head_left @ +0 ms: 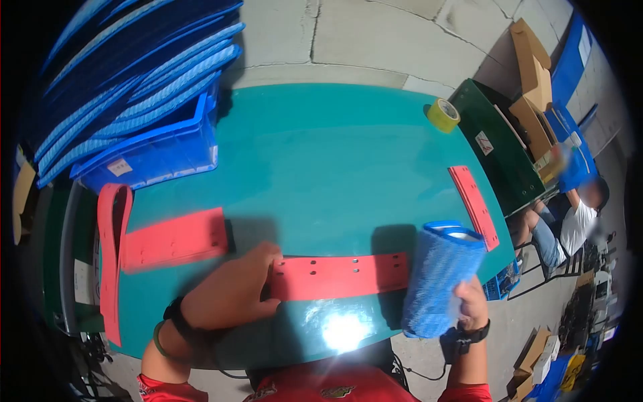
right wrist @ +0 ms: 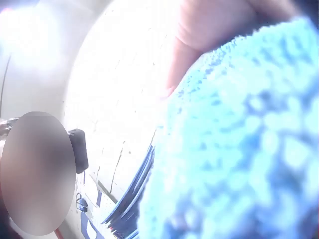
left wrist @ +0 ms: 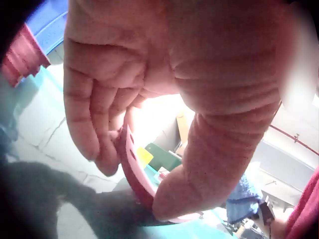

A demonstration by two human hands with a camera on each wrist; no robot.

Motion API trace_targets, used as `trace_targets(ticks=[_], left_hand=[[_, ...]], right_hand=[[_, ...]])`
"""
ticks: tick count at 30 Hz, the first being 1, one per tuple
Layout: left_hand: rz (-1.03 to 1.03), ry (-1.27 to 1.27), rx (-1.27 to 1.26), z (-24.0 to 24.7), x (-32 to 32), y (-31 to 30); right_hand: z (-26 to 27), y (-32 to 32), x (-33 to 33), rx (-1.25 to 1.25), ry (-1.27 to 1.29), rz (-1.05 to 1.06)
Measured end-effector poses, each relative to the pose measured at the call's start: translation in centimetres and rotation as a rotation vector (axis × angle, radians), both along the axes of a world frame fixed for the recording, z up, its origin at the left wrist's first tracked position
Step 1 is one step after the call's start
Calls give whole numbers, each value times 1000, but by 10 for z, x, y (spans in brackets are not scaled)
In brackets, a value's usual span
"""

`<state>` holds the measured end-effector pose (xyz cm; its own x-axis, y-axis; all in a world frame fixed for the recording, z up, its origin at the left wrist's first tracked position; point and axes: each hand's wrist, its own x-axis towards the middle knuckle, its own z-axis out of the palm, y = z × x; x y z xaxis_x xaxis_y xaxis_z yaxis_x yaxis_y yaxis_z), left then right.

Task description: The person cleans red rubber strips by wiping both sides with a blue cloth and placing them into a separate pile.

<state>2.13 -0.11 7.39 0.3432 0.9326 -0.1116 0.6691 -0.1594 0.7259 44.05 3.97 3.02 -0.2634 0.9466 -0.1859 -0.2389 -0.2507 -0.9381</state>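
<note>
Between its thumb and fingers, my left hand pinches the left end of a flat red strip with paired holes. In the left wrist view that red strip bows between the thumb and fingertips. My right hand grips a rolled blue microfiber pad, held upright by the strip's right end. The fuzzy blue pad fills much of the right wrist view and hides most of the fingers. Left of my left hand lies a stack of red strips, beside a looped red strip.
A blue bin heaped with blue pads stands at the back left of the green table. More red strips and a yellow tape roll lie at the right. Beyond that edge, a person sits near cardboard boxes.
</note>
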Motion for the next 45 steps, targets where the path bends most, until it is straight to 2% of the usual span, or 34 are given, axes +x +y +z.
trace_targets(ticks=[2,4,6,13,16,23,29,32,34,35,36,37,39,41,43,45], left_hand=[[78,-91,-88,11,5,-2],[31,-61,1,10,3,-4],[-28,-50,73,6,4,-4],[89,-97,117,-3,7,-2],[140,-145,70,-7,7,-1],[179,-238,73,-10,7,6],[191,-296,25,-20,1,7],[173,-318,10,-24,-2,4],[143,-302,24,-22,-4,6],[169,-224,174,-21,-4,6],[193,-144,323,-20,-4,6],[197,-146,321,-15,-6,5],[414,-32,299,3,-10,1],[469,-98,319,13,-14,4],[422,42,551,14,-24,5],[423,59,543,12,-28,4]], right_hand=[[-4,5,-5,-33,5,26],[-2,12,-17,-104,52,77],[0,12,-25,-58,69,71],[0,10,-38,-38,57,140],[-7,7,-38,-24,-67,228],[3,-1,-40,-68,-31,256],[25,-11,-40,61,-35,338],[23,-17,-41,-59,-8,287],[20,-21,-31,111,66,151],[18,-25,-19,107,63,158],[12,-30,-1,164,17,29],[9,-30,16,222,-28,-102],[1,-14,42,318,140,-368],[34,10,54,253,333,-455],[56,35,69,395,198,-507],[76,57,73,420,267,-504]])
